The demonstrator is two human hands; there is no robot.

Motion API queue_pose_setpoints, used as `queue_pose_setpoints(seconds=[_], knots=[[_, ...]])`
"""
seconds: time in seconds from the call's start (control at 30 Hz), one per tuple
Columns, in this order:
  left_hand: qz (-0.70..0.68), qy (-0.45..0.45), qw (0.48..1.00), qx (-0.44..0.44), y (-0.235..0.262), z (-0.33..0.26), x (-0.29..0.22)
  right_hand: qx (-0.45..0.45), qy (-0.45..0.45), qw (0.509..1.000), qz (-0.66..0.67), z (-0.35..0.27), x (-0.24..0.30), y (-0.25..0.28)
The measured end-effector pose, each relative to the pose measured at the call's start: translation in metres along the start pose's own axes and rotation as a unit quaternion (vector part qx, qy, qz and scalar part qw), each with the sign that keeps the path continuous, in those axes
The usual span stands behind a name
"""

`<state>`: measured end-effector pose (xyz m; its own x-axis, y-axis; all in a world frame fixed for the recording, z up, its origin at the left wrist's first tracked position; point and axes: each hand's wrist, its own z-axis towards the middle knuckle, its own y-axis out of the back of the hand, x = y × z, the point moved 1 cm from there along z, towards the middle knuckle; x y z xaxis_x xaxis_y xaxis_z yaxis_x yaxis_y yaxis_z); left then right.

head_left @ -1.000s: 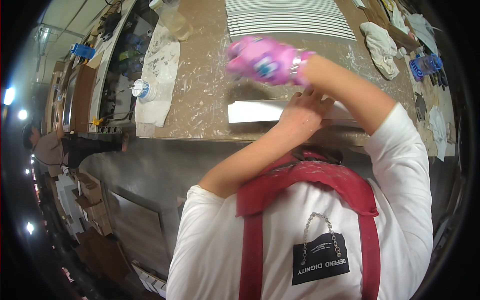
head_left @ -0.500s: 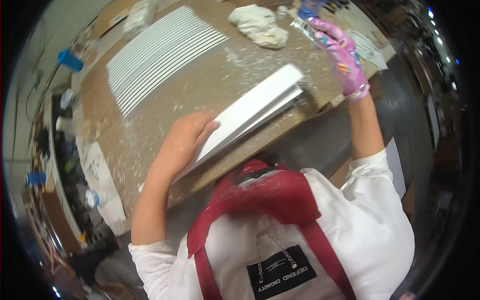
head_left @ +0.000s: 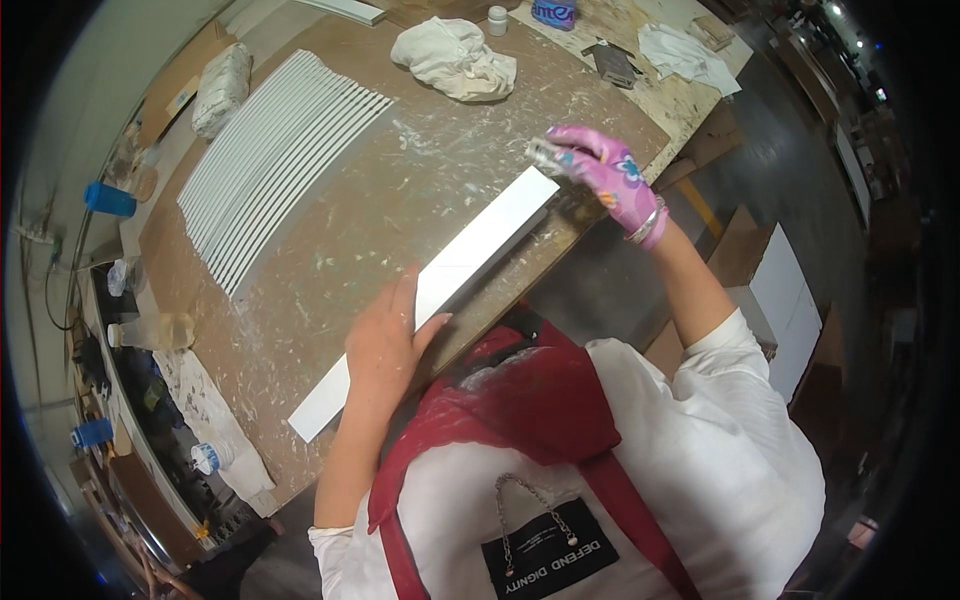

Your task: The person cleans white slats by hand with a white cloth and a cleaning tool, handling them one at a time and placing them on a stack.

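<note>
A long white strip (head_left: 485,232) lies slantwise along the near edge of the worktable (head_left: 330,300). My bare left hand (head_left: 385,340) grips it around the lower middle, thumb on the near side and fingers on the far side. My right hand (head_left: 605,185), in a pink flowered glove, is just off the strip's far right end. Its fingers are closed on a small whitish piece (head_left: 543,152), too blurred to name. At the left of the table many matching white strips (head_left: 285,160) lie side by side in a row.
A crumpled cream cloth (head_left: 455,60), a small white jar (head_left: 497,20) and a blue container (head_left: 553,12) stand at the back. A dark block (head_left: 610,62) and a white rag (head_left: 685,55) lie at right. Cardboard boxes (head_left: 770,290) stand on the floor.
My right hand has come from the back of the table to the strip's end, still holding the small piece. The strip now lies turned narrow face up, and my left hand has shifted its hold.
</note>
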<state>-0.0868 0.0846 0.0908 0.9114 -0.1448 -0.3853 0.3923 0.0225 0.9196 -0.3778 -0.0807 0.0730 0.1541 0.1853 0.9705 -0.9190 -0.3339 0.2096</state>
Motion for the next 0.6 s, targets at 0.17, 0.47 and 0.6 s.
queue_pose_setpoints(seconds=[0.17, 0.47, 0.6], knots=[[0.002, 0.013, 1.0, -0.006, 0.001, -0.001, 0.0, 0.142, 0.001, 0.962, -0.234, -0.025, 0.034, 0.028], [-0.044, -0.037, 0.996, -0.068, -0.018, -0.007, 0.021, 0.289, 0.228, 0.917, -0.153, 0.046, 0.108, -0.128], [-0.153, -0.033, 0.975, -0.16, -0.047, -0.018, 0.033, 0.439, 0.497, 0.745, -0.074, 0.018, 0.12, -0.303]])
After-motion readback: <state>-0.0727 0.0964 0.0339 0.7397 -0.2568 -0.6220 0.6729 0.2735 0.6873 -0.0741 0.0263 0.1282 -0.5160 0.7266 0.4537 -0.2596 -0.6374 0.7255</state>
